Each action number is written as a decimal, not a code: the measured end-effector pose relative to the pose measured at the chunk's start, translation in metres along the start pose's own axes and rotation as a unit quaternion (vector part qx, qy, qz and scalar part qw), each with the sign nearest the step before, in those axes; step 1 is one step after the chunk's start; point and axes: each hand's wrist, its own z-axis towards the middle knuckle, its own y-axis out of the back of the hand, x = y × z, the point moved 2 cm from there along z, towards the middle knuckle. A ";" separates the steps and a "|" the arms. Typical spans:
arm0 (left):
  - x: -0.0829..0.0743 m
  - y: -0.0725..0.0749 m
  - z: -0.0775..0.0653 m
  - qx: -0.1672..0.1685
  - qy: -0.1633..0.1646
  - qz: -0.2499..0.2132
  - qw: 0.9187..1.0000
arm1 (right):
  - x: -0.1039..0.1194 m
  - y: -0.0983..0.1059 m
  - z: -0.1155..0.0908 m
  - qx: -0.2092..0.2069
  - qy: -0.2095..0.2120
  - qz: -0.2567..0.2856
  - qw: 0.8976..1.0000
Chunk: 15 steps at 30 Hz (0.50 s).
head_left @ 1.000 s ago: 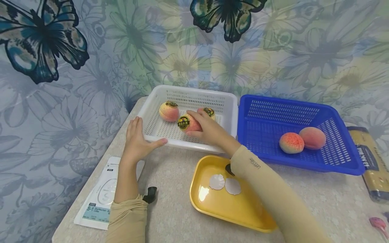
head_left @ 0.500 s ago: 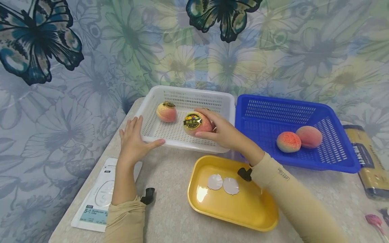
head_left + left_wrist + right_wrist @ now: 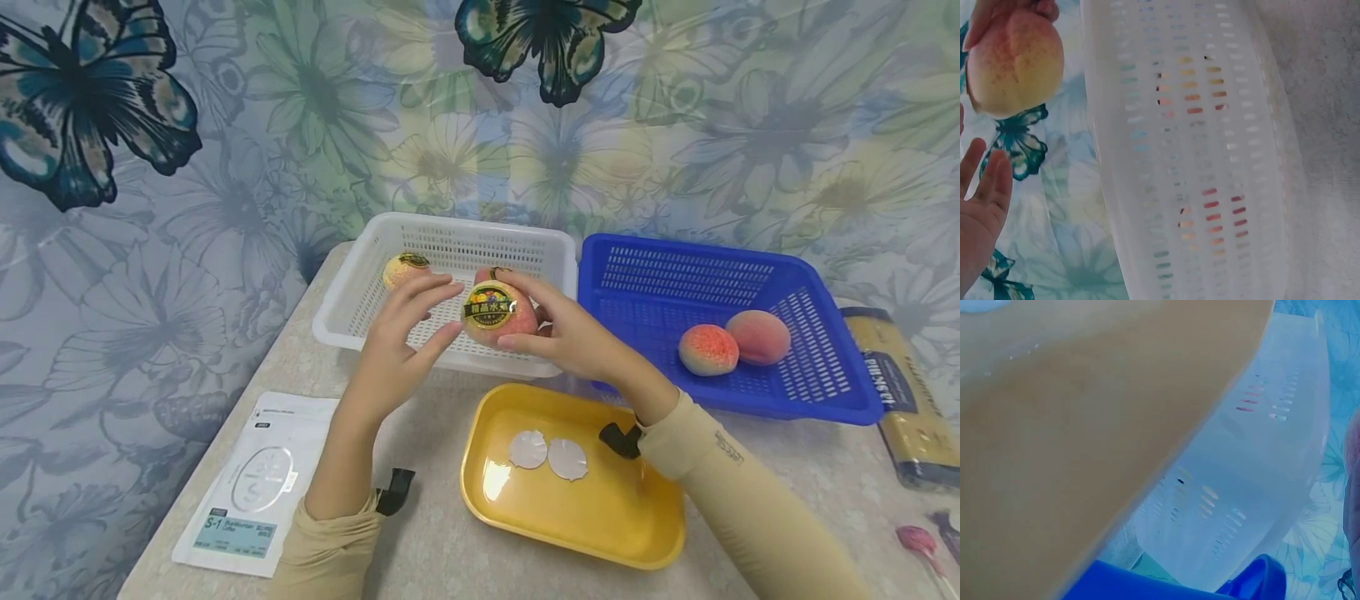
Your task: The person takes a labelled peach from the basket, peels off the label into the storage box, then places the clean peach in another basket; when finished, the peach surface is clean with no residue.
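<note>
My right hand [image 3: 577, 337] grips a peach [image 3: 498, 315] with a round black-and-gold sticker facing me, above the front of the white basket [image 3: 330, 333]. Close to its left side is my left hand [image 3: 390, 358], fingers spread and slightly bent; in the left wrist view this hand [image 3: 979, 212] stays apart from the peach [image 3: 1017, 69]. Inside the white basket lie two more stickered peaches: one at the left [image 3: 403, 268], partly behind my left fingers, the other [image 3: 482, 273] mostly hidden behind the held one. The right wrist view shows mainly the yellow tray's underside [image 3: 1085, 437].
A blue basket [image 3: 637, 312] at right holds two peaches without visible stickers, one mottled [image 3: 708, 350], one pinker [image 3: 759, 337]. Two whitish discs [image 3: 528, 450] lie in the yellow tray [image 3: 570, 533]. A white coffee pouch [image 3: 240, 500] lies left, a tan package [image 3: 900, 392] far right.
My right hand has lifted the peach out of the white basket, toward me and slightly right. My left hand has left the basket's front left corner and moved right, close to the peach.
</note>
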 end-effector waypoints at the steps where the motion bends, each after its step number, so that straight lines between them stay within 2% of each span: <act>1: -0.003 -0.002 0.001 0.005 -0.008 -0.002 1.000 | 0.001 0.000 -0.001 0.001 -0.002 -0.001 1.000; 7: -0.010 -0.008 0.002 0.026 -0.026 -0.004 0.999 | 0.005 -0.004 -0.005 0.013 0.004 0.021 1.000; 15: -0.012 -0.012 0.000 0.006 -0.075 0.019 0.997 | 0.003 -0.006 -0.010 0.023 -0.002 0.042 0.999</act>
